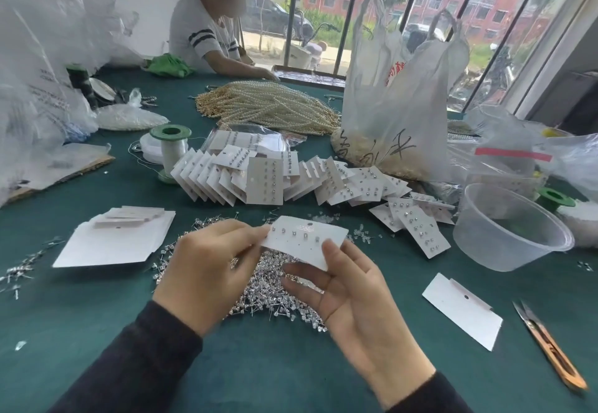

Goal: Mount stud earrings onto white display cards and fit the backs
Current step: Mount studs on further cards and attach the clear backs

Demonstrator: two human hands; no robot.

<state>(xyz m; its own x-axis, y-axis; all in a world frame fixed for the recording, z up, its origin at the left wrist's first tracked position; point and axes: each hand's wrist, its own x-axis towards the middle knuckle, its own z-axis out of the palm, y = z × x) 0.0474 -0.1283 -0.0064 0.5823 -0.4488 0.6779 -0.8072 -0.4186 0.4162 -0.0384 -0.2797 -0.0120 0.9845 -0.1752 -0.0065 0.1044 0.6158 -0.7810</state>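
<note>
Half-filled display card (304, 244) held above loose stud earrings (275, 296).
Left hand (210, 267) and right hand (349, 289) each pinch an edge; the card looks light and bendy, best gripped there.

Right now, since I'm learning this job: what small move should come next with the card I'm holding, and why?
Probably free the right hand to pick another stud from the loose pile below. The card, pinched at its edge by the left hand, carries only one row of studs, and the rest looks bare.
</note>
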